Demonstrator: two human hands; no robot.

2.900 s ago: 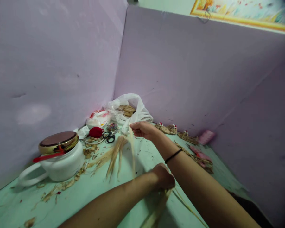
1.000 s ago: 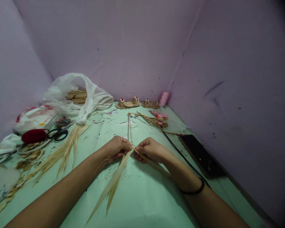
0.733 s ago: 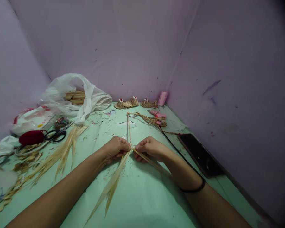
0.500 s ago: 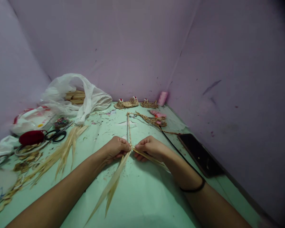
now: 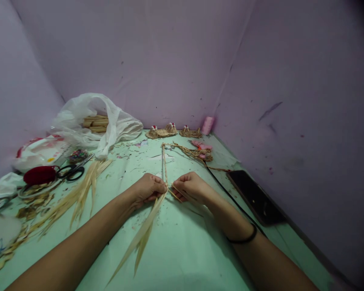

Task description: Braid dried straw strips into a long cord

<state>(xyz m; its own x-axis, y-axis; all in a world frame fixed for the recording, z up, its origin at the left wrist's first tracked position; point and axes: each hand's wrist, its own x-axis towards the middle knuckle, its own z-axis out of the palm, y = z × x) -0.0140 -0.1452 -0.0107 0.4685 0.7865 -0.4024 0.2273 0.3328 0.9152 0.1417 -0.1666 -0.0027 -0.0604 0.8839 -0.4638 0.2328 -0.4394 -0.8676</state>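
Both your hands are up close together in the head view: your left hand (image 5: 150,189) has thumb and fingers pinched on the near end of the braid (image 5: 165,166), and your right hand (image 5: 191,188), just beside it, looks pinched round a thin strand coming off that same point. So the braid runs straight away from you over the green table (image 5: 185,262), then bends right at its far end, seemingly into the tangle of braided cord (image 5: 192,152) back there. Progress-wise, I'd say everything beyond your fingers is plaited already, a decent run. What's left is the loose strips (image 5: 145,236) hanging toward you under your left hand, not yet worked in, plus whatever your right has. You've also got a spare bundle of strips (image 5: 86,188) lying off to the left, near the scissors (image 5: 71,173), untouched. Can't tell from here how long the braid's meant to be, though.
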